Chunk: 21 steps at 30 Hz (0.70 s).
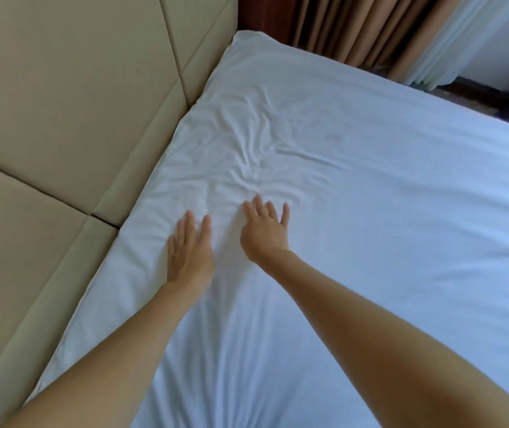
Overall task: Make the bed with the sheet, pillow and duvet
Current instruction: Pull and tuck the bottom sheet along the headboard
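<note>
A white sheet (370,196) covers the mattress and fills most of the view. It is wrinkled near the head end, just beyond my fingers, and smoother to the right. My left hand (190,253) lies flat on the sheet with straight fingers, close to the headboard edge. My right hand (264,231) presses flat on the sheet beside it, fingers spread. Neither hand holds anything. No pillow or duvet is in view.
A beige padded headboard (61,118) runs along the left, touching the mattress edge. Brown curtains (364,29) and a pale sheer curtain (469,41) hang beyond the far side of the bed, over a dark strip of floor (491,100).
</note>
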Motion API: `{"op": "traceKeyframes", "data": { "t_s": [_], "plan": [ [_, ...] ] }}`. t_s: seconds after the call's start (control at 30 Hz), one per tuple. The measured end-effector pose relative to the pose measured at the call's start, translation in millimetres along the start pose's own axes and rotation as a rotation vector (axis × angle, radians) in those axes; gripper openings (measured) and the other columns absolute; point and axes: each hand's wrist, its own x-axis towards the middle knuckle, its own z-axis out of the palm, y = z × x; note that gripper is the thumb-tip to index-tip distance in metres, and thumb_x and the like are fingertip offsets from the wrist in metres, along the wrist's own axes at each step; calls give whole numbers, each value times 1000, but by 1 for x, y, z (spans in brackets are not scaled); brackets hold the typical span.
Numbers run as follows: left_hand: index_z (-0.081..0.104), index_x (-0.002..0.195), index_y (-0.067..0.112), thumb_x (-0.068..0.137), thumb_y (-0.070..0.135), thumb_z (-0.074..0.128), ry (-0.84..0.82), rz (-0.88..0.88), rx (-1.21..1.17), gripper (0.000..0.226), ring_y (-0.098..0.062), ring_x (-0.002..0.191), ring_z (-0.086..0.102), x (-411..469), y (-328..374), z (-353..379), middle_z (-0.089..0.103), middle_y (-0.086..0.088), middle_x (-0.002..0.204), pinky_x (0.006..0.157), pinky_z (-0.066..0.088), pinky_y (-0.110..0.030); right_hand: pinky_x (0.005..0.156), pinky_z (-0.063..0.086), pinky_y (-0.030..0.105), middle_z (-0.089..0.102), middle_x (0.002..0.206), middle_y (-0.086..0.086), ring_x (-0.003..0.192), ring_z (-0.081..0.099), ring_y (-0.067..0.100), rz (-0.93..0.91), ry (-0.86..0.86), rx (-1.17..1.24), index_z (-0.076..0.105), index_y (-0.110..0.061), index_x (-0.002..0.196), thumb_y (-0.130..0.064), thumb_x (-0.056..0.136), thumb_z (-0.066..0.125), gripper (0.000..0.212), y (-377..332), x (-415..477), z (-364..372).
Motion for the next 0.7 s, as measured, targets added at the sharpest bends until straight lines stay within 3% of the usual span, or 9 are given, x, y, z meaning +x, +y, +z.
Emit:
{"op": "traceKeyframes", "data": {
  "t_s": [0.13,0.23,0.3,0.4,0.43,0.5,0.53,0.63,0.7],
  "plan": [
    [1,151,21,99,11,27,-288,-106,-92,60,-23,147,-1,-73,15,-13,-15,-5,158,117,15,-35,115,-10,49,25,152,6,144,12,26,71,-173,90,24,-16,146,-9,92,32,55,6,-78,-2],
    [15,149,12,96,7,26,-336,-171,-163,54,-30,141,22,-121,30,-34,3,-11,158,110,26,-36,116,-7,49,36,145,7,143,16,25,124,-177,119,28,-12,144,-9,93,32,51,21,-135,-19],
    [30,142,8,96,8,27,-304,-152,-176,46,-32,131,36,-147,41,-49,24,-14,149,103,32,-35,116,-4,48,43,139,9,139,24,24,140,-132,144,34,-9,139,-10,94,32,45,29,-172,-36],
    [49,127,13,95,9,29,-257,-92,-243,38,-30,115,47,-188,58,-73,42,-10,134,89,38,-31,116,2,45,51,130,11,129,39,25,149,-53,201,44,-6,132,-9,94,33,40,38,-229,-62],
    [57,106,20,94,9,31,-224,-73,-273,31,-29,102,48,-204,65,-81,49,-6,118,81,37,-29,116,5,43,51,129,12,126,43,26,149,-44,219,45,-6,131,-9,94,33,39,40,-248,-70],
    [36,67,29,92,8,32,-127,-39,-302,34,-22,86,39,-241,77,-93,42,5,80,75,32,-26,116,9,41,52,128,12,122,46,28,143,-35,244,49,-6,128,-10,94,33,38,45,-290,-80],
    [28,63,29,92,7,32,-86,-26,-321,36,-20,84,37,-259,82,-95,35,7,72,73,32,-27,115,10,41,52,128,12,121,47,28,138,-28,245,50,-6,127,-10,94,34,37,48,-310,-82],
    [42,73,20,91,7,33,-8,4,-383,24,-21,78,39,-316,92,-96,44,-2,76,68,33,-29,114,14,40,53,127,12,119,49,29,147,30,267,54,-5,123,-10,94,35,34,54,-371,-82],
    [41,71,11,90,5,32,37,7,-435,22,-21,66,37,-354,95,-91,43,-5,74,59,31,-27,112,19,39,56,123,12,115,51,29,159,71,287,56,-5,119,-9,94,36,33,56,-405,-75]
  ]
}}
